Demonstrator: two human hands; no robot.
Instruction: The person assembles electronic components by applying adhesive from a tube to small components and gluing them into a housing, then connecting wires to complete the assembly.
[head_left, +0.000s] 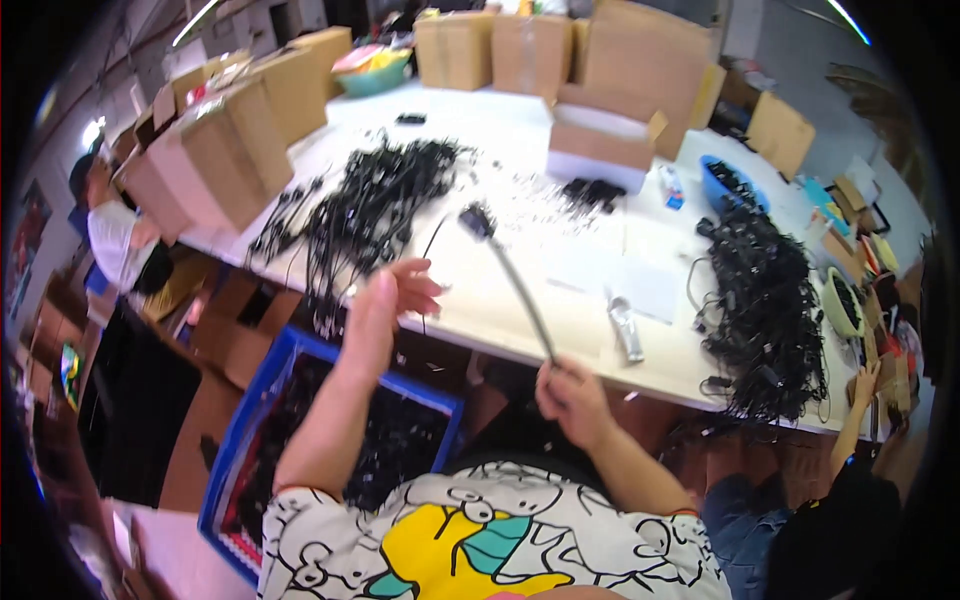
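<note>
My right hand [575,400] is closed around the lower end of a black cable [520,293]. The cable slants up and left over the table to a dark, blocky connector end. My left hand [402,288] is raised at the table's front edge, fingers apart and a little curled. A thin black wire [433,240] passes beside and behind its fingers; whether they touch it I cannot tell. Just beyond that hand lies a tangled heap of black cables [375,200]. A silvery elongated tool [625,328] rests on the table to the right of the held cable.
On the white table [500,130], a larger cable heap [765,310] hangs over the right edge. A blue basin [712,172], an open carton [600,140] and small black parts [593,195] lie beyond. A blue crate [240,450] stands below left. People are at both sides.
</note>
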